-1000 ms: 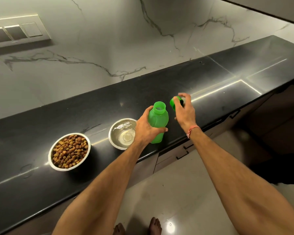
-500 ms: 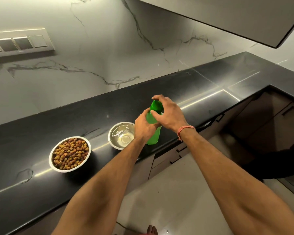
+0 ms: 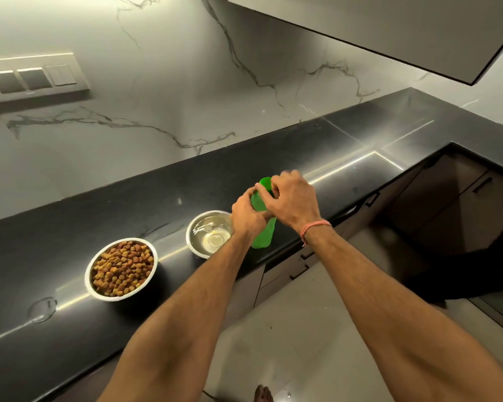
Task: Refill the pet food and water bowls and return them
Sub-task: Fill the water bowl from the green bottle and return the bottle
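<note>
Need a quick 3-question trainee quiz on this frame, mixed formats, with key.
1. True or false: the left hand grips the green bottle.
2. The kibble bowl sits on which side of the water bowl in the image? A) left B) right C) behind
3. Fill in: the right hand holds the bottle's ____.

Key: 1 true; 2 A; 3 cap. Both bowls rest on the black counter.

Bare forearms, a pink-orange thread band (image 3: pixel 315 226) on the right wrist
</note>
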